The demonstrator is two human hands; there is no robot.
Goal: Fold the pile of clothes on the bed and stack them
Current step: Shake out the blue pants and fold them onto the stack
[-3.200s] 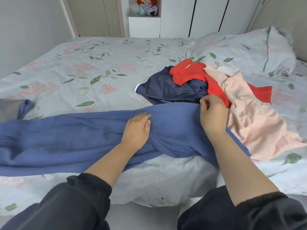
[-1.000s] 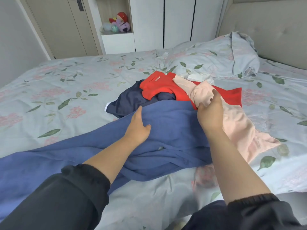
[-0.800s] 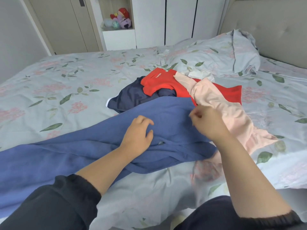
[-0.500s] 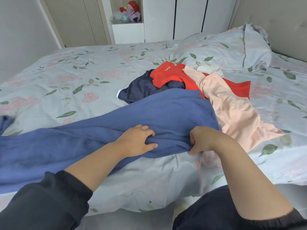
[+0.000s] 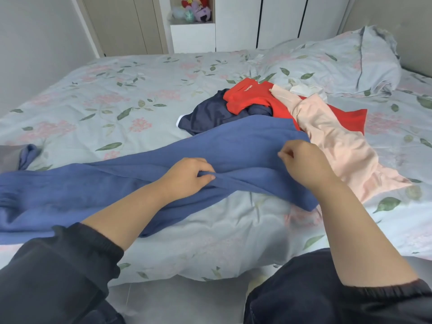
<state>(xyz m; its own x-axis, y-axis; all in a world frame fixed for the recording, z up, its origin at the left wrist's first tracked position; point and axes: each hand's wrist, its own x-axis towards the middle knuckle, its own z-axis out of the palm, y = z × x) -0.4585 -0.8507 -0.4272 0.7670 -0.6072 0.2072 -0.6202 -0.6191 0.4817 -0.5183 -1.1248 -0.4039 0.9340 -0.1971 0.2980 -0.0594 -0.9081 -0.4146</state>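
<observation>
Here, nearest the camera, two dark sleeves [image 5: 58, 265] frame the view, and both bare forearms reach forward onto the blue garment [image 5: 105, 190]. It lies across the near edge of the bed [image 5: 117, 90] with its long axis running left to right. That axis is, I judge, what the coming move turns on. Nearly all of the garment's length trails away to the left of the left hand [image 5: 189, 176], past the frame's edge, while only a short end sits under the right forearm. The left hand rests palm down on the garment, fingers curled, pinching up a ridge of the cloth. The right hand [image 5: 304, 164], toward the garment's right end and a little farther in, is knuckles up with fingers curled tight, thumb and forefinger nipping the top layer (how much cloth it has is hidden). So the left hand is the nearer one to the loose length. Beyond the garment's far edge, touching it, lies the unfolded pile: a navy garment [image 5: 210, 118], a red garment [image 5: 247, 99] and a pink garment [image 5: 332, 136].
</observation>
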